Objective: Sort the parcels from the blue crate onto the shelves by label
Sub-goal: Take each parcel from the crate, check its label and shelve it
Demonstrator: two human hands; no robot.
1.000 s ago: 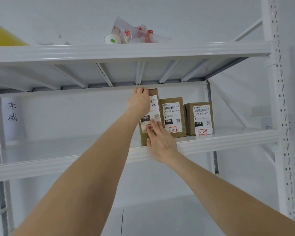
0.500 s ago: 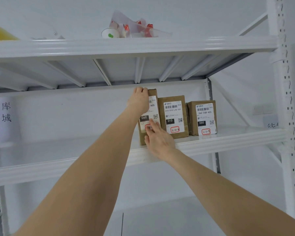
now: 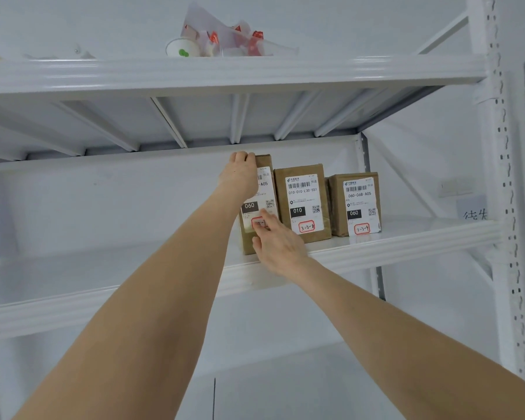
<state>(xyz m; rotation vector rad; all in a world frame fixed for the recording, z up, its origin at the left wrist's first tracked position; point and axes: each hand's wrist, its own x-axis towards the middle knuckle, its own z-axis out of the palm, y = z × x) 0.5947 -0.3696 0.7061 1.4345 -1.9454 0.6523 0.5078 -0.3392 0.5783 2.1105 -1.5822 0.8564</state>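
**A:** Entry. Where is the parcel?

**B:** The parcel (image 3: pixel 266 189) stands upright on the shelf (image 3: pixel 406 241), leftmost of three. It is right beside the 010 parcel (image 3: pixel 303 204), touching or just clear of it; the view does not settle which. The far parcel (image 3: pixel 356 204) reads 060, as this one does.

**A:** Hands?

**B:** The left hand (image 3: pixel 240 177) has its fingers hooked over the parcel's top edge. The right hand (image 3: pixel 278 247) lies with fingers nearly straight against the lower front, over the red-ringed tag, and grasps nothing.

**A:** Step in hand?

**B:** My reading is that the parcel is being seated in the row. Its base sits near the front rim, forward of its neighbours.

**A:** How to do it well?

**B:** Push low with the right fingers so the base slides instead of the box tipping. Use the left hand only to steady the top. Bring the face level with the 010 parcel and keep the label outward. Let go at the top last, once the parcel stands alone. Don't shove sideways, because the tall narrow box could knock its neighbour askew.
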